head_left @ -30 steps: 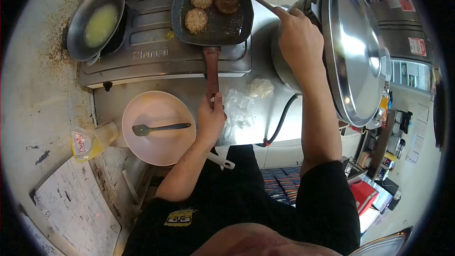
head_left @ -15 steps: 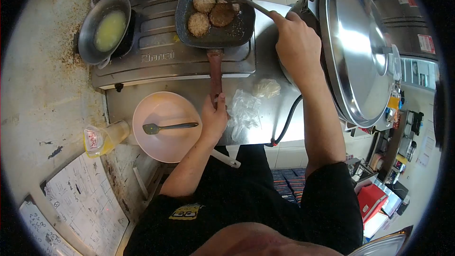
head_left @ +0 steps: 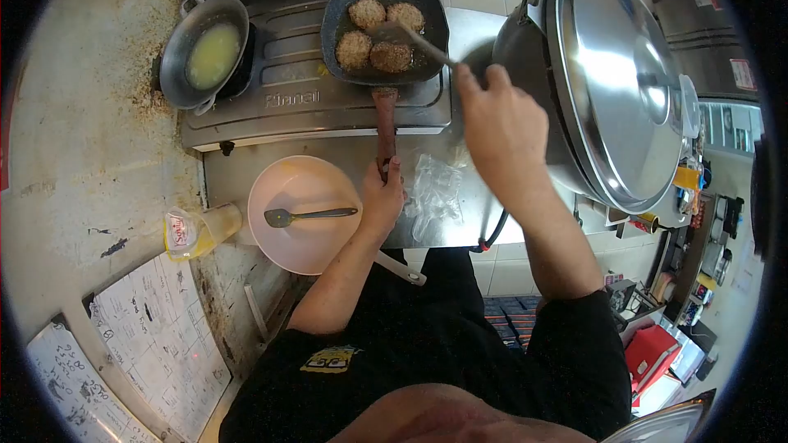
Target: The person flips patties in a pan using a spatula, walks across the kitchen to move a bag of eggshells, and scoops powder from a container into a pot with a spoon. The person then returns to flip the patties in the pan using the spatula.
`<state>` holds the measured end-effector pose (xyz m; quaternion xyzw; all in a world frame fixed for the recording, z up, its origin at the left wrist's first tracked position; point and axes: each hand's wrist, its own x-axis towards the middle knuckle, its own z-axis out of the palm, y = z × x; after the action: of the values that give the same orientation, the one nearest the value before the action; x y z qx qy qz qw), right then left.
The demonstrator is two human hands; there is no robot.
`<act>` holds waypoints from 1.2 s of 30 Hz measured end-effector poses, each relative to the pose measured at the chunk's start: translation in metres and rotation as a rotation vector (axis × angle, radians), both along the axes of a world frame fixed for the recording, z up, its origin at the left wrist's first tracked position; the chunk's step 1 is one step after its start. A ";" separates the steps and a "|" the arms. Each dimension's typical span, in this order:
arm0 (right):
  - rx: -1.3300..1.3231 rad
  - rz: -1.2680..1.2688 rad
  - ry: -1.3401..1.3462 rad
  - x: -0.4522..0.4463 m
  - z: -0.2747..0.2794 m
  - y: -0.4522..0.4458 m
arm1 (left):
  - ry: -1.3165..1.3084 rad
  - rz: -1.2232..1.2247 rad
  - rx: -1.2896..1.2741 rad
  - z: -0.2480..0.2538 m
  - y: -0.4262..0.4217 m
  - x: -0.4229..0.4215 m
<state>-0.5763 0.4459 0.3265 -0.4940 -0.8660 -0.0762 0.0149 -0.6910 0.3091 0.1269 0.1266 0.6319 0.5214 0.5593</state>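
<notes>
My left hand point(head_left: 383, 198) is wrapped round the brown handle point(head_left: 386, 125) of a square dark frying pan point(head_left: 432, 64) on the stove. Several round browned patties point(head_left: 354, 50) lie in the pan. One darker patty point(head_left: 391, 57) sits near the handle side. My right hand point(head_left: 506, 127) grips a turner point(head_left: 428, 47) at the pan's right side. Its blade is over the pan, among the patties; whether it touches one I cannot tell. Below the stove, beside my left forearm, a pale pink pan point(head_left: 283, 184) holds a dark silicone spatula point(head_left: 312, 214).
A small wok point(head_left: 176, 82) with yellowish liquid stands on the left of the stove point(head_left: 283, 119). A large lidded metal pot point(head_left: 607, 41) stands close to my right arm. Clear plastic bags point(head_left: 433, 197) and a black hose point(head_left: 495, 230) are on the counter. A yellow-labelled container point(head_left: 182, 232) is at left.
The turner has swung left and toward me across the pan. The darker patty has shifted toward the handle, apart from the others. The whole view has slid slightly.
</notes>
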 end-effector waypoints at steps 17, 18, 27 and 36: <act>-0.223 -0.136 0.022 -0.007 -0.007 -0.007 | -0.073 0.023 0.010 0.000 -0.001 -0.003; -0.218 -0.133 0.023 -0.014 -0.006 -0.003 | -0.086 0.022 0.024 0.000 -0.001 -0.003; -0.377 -0.227 0.187 -0.043 -0.039 0.001 | 0.033 -0.112 -0.051 -0.011 0.004 -0.005; -0.454 -0.256 0.578 -0.041 -0.104 0.012 | 0.115 -0.153 -0.068 -0.001 0.007 -0.007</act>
<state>-0.6174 0.4578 0.2230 -0.5901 -0.7521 0.2586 0.1387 -0.6977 0.3164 0.1263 0.1852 0.6689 0.4471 0.5643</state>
